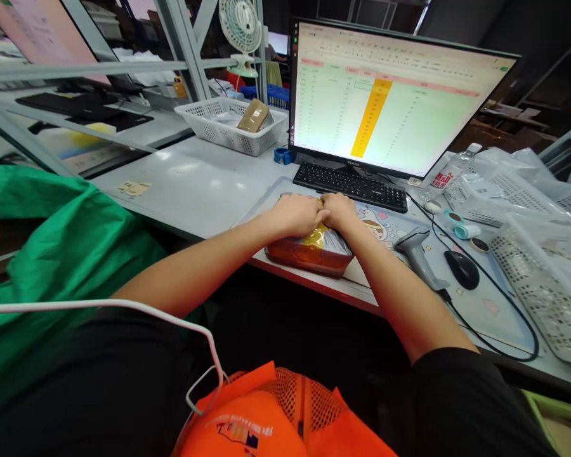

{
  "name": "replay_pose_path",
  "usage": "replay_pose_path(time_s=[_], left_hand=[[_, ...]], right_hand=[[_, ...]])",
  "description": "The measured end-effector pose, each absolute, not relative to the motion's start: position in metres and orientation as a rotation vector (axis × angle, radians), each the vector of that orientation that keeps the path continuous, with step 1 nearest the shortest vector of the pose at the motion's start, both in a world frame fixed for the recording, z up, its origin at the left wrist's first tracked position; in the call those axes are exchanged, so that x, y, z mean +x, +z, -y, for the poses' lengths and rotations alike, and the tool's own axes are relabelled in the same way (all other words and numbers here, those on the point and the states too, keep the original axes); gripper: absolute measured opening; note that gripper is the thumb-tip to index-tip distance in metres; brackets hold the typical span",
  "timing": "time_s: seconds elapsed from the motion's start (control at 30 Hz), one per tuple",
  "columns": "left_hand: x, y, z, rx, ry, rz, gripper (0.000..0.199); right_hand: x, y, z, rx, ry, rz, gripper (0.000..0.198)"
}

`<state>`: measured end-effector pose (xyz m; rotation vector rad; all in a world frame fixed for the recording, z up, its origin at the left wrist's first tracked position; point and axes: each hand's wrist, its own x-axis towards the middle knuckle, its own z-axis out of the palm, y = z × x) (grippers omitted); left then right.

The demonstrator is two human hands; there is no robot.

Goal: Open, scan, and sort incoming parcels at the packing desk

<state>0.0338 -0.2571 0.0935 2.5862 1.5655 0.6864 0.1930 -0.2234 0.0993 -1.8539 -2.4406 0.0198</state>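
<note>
A box-shaped parcel (309,257) lies at the desk's front edge. It looks wrapped in shiny clear plastic, with yellow tape across its top and an orange-red tint on its near side. My left hand (299,214) lies over the parcel's top from the left, its fingers curled in towards the tape. Against it, my right hand (339,208) is bent over the far right part of the top, fingers closed. The two hands nearly touch at the thumbs. Most of my fingertips are hidden, and the parcel's far side is covered.
Behind the parcel stand a black keyboard (349,185) and a monitor (390,101). To the right lie a barcode scanner (419,257), a mouse (461,269), tape rolls (466,231), a bottle (452,170) and a white basket (542,285). Another basket (228,130) holds a brown box (254,116).
</note>
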Motion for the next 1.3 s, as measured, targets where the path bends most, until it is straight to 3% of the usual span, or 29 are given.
replay_pose_path(time_s=[0.07,0.23,0.37,0.57,0.83,1.0,1.13,1.23,1.3], left_hand=[[0.046,0.092,0.263,2.563,0.639,-1.678,0.056],[0.051,0.093,0.289,2.542,0.534,-1.84,0.056],[0.044,0.094,0.297,2.621,0.578,-1.791,0.053],[0.035,0.086,0.291,2.766,0.659,-1.603,0.052],[0.024,0.077,0.29,2.903,0.795,-1.301,0.053],[0.019,0.088,0.306,2.825,0.572,-1.434,0.04],[0.011,0.086,0.323,2.753,0.688,-1.557,0.033],[0.007,0.078,0.332,2.609,0.845,-1.749,0.029],[0.008,0.075,0.334,2.504,0.882,-1.847,0.028]], right_hand=[[0.193,0.1,0.225,-1.863,0.006,2.438,0.059],[0.19,0.103,0.23,-1.836,0.017,2.41,0.086],[0.188,0.105,0.234,-1.821,-0.001,2.402,0.09],[0.185,0.105,0.231,-1.855,0.06,2.38,0.071],[0.184,0.094,0.224,-1.807,0.082,2.359,0.075],[0.186,0.098,0.219,-1.693,0.172,2.252,0.071],[0.241,0.104,0.235,-1.493,0.196,1.925,0.056],[0.305,0.077,0.271,-1.745,0.215,1.939,0.039],[0.34,0.049,0.3,-2.028,0.217,2.085,0.054]])
